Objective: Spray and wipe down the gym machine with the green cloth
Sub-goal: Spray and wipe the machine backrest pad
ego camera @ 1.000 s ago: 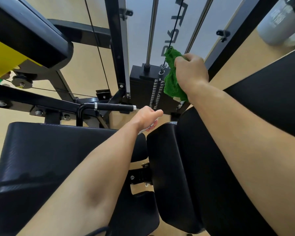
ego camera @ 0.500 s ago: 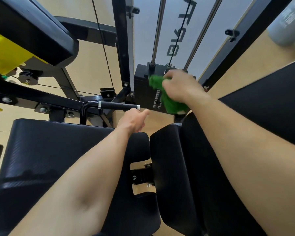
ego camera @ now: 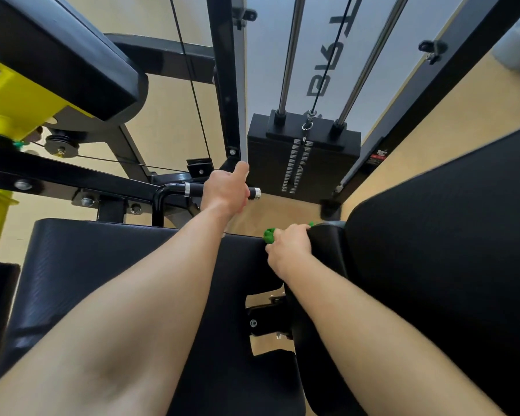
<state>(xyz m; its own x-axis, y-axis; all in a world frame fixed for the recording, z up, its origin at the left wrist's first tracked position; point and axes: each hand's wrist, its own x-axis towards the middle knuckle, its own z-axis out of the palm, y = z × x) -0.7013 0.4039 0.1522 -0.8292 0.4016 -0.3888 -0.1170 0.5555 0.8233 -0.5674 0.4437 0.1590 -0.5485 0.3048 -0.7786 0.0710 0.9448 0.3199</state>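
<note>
Right hand (ego camera: pixel 288 243), fingers clamped on the green cloth (ego camera: pixel 269 235), has dropped from the weight stack (ego camera: pixel 303 157) onto the back pad (ego camera: pixel 330 250); the left hand (ego camera: pixel 224 190) now wraps the handle (ego camera: pixel 194 190). Pad wiping looks next.

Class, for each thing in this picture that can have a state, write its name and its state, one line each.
green cloth: bunched, pressed on the black pad's top edge.
right hand: grips the green cloth.
left hand: over the handle, thumb up; grip hidden.
weight stack: plates together, none lifted.
cable: straight, hooked to the stack.
</note>
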